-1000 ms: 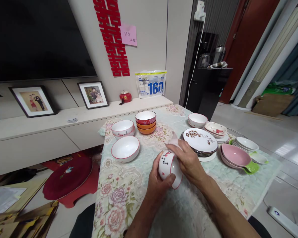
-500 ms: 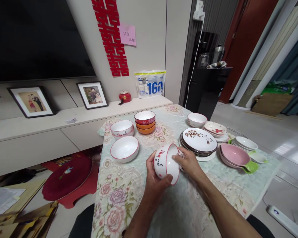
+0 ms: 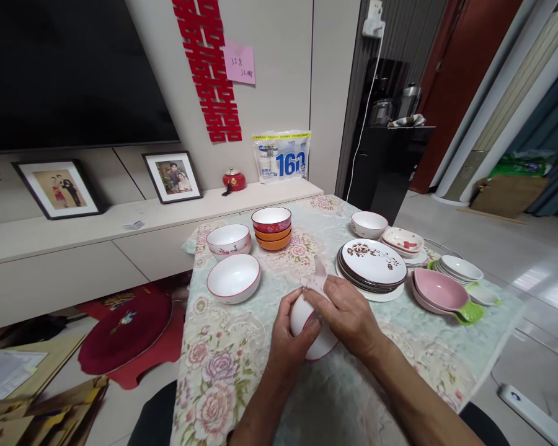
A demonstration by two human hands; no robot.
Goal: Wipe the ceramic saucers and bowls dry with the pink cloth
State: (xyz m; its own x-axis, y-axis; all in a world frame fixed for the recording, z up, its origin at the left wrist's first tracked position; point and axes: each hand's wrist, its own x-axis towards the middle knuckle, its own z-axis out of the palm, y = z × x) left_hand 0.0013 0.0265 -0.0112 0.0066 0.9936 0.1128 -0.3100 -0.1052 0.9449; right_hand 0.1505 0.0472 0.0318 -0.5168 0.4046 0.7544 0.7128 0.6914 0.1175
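Observation:
Above the near part of the table, my left hand (image 3: 287,337) is closed around a white bowl (image 3: 300,313) with a red rim. The bowl is tipped on its side and partly covered by both hands. My right hand (image 3: 353,314) presses a pale pinkish cloth (image 3: 317,282) against the bowl's far edge, and part of the cloth sticks up beyond the fingers. To the left lies another white red-rimmed bowl (image 3: 234,280), with a stack of similar bowls (image 3: 229,240) behind it. A stack of red and orange bowls (image 3: 273,235) stands nearby.
On the right are brown-patterned plates (image 3: 373,262), a white bowl (image 3: 369,224), square spotted dishes (image 3: 402,240), pink leaf-handled dishes (image 3: 441,290) and small white bowls (image 3: 460,268). The flowered tablecloth (image 3: 223,384) covers the table. A red stool (image 3: 129,334) stands left.
My right hand has shifted from the bowl's inner side to over its far edge, and the cloth now shows above it. The bowl has turned and dropped slightly.

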